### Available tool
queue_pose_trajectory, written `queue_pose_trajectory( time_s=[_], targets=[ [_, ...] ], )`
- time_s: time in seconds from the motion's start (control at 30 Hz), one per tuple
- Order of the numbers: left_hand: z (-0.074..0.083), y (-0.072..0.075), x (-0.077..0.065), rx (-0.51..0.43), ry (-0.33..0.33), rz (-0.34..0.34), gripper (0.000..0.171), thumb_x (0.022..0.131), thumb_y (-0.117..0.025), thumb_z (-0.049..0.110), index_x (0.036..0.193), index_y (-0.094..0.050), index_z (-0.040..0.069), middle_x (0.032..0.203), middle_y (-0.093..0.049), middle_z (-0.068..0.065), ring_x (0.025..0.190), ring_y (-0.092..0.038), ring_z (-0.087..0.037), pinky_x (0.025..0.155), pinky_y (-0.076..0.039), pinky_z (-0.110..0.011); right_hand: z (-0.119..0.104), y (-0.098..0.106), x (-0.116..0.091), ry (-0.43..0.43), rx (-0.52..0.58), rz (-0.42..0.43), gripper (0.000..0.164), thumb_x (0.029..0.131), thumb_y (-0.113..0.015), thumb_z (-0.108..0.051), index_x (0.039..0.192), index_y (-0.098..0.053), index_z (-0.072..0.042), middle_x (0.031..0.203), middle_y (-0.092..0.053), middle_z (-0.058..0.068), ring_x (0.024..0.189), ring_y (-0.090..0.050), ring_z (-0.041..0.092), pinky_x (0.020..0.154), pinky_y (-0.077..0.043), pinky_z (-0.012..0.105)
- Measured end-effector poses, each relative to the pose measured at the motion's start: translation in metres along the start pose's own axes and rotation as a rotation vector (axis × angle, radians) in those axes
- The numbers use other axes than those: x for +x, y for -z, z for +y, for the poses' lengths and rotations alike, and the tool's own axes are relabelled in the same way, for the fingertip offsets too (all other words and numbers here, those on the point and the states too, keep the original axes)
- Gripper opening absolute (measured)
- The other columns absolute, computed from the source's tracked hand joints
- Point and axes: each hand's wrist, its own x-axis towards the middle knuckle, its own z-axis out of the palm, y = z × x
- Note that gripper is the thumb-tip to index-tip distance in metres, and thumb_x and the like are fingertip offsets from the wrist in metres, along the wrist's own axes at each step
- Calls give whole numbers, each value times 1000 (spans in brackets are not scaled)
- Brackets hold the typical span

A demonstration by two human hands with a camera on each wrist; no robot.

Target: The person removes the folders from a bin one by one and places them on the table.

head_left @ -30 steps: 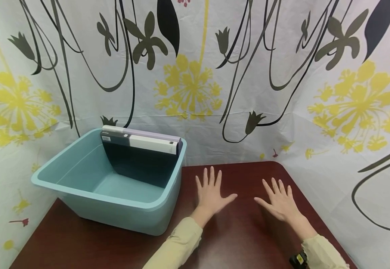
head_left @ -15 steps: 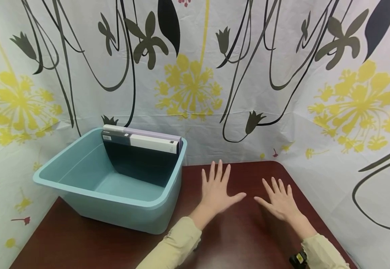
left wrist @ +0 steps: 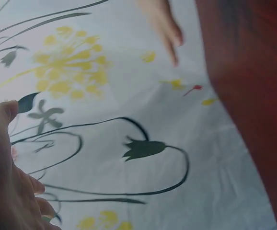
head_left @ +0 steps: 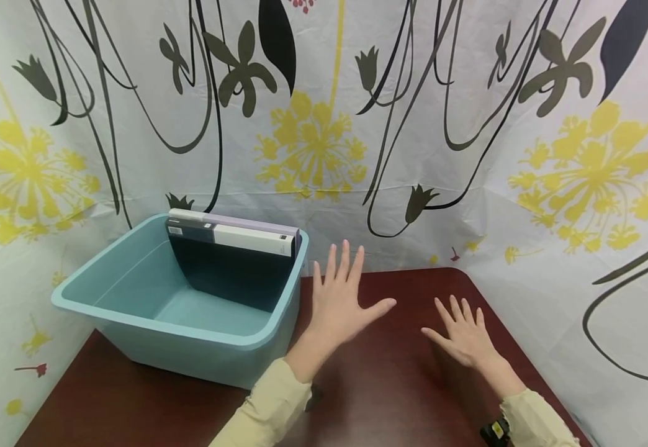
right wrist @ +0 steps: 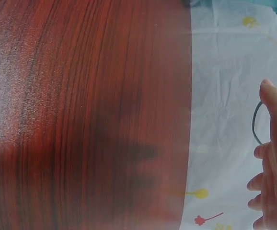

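Note:
My left hand (head_left: 337, 310), fingers spread and straight, is held up over the table just right of the blue plastic tub (head_left: 179, 332); nothing is in it. To the right, my right hand (head_left: 465, 335) is also spread flat above the table's right part, holding nothing. Inside the tub, a dark binder with a white and grey spine (head_left: 234, 239) leans upright against the back wall. Behind it shows the edge of a lilac binder (head_left: 257, 223). In the right wrist view, my right hand (right wrist: 275, 167) appears at the right edge.
The dark red wooden table (head_left: 380, 397) has a rounded far right corner. A white curtain with flower prints (head_left: 413, 155) hangs close behind and along both sides. A small black device (head_left: 494, 431) sits at my right wrist.
My left hand has risen from the table, first shifting right, then back left toward the tub. My right hand and the binders have stayed in place.

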Motion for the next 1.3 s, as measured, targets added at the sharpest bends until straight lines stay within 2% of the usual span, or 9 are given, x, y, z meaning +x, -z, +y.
queue_pose_trajectory(
  time_s=[0.1, 0.3, 0.5, 0.6, 0.83, 1.07, 1.3],
  targets=[
    [-4, 11, -3, -26, 7, 20, 95, 76, -35, 77, 147, -6, 21, 153, 1, -3, 139, 8, -24, 108, -4, -53, -1, 1, 0, 1, 2, -2, 80, 85, -47, -56, 141, -29, -2, 142, -19, 33, 129, -13, 52, 99, -5, 65],
    [-13, 23, -12, -17, 4, 30, 95, 75, -35, 77, 147, -7, 21, 153, -2, -5, 140, 3, -26, 107, -7, -53, -1, 1, -1, -1, 2, 1, 79, 85, -47, -56, 140, -30, -2, 142, -20, 32, 129, -14, 52, 99, -5, 65],
    [-31, 39, -25, -8, 23, 57, 95, 76, -40, 75, 147, -12, 19, 153, -3, -6, 139, 7, -26, 108, -5, -52, 1, 0, -3, -4, 20, -7, 79, 86, -47, -56, 141, -29, -2, 143, -19, 32, 129, -13, 52, 99, -4, 65],
    [-45, 50, -30, 1, 49, 74, 95, 76, -43, 73, 147, -10, 19, 152, -2, -6, 139, 8, -26, 108, -4, -51, 3, -1, -5, -15, 24, -16, 79, 86, -47, -56, 141, -28, -2, 143, -18, 32, 129, -13, 52, 98, -4, 65],
    [-87, 73, -46, 25, 97, 63, 94, 77, -49, 68, 147, -13, 17, 152, -5, -10, 139, 4, -30, 107, -6, -54, 7, -3, -7, -18, 29, -11, 80, 86, -47, -56, 141, -28, -3, 143, -18, 32, 130, -14, 51, 99, -4, 65],
    [-128, 83, -63, 58, 155, 37, 94, 77, -49, 68, 146, -17, 11, 151, -10, -16, 138, -4, -36, 103, -9, -60, 8, -3, -8, -15, 33, -18, 80, 86, -47, -55, 141, -27, -2, 143, -18, 32, 130, -13, 51, 99, -4, 65],
    [-162, 92, -83, 75, 175, 96, 92, 79, -51, 63, 145, -20, 8, 148, -15, -21, 137, -7, -39, 102, -8, -62, 7, -2, -6, 5, 37, 0, 80, 86, -48, -55, 141, -27, -1, 143, -21, 30, 130, -15, 50, 100, -7, 64]
  ],
)
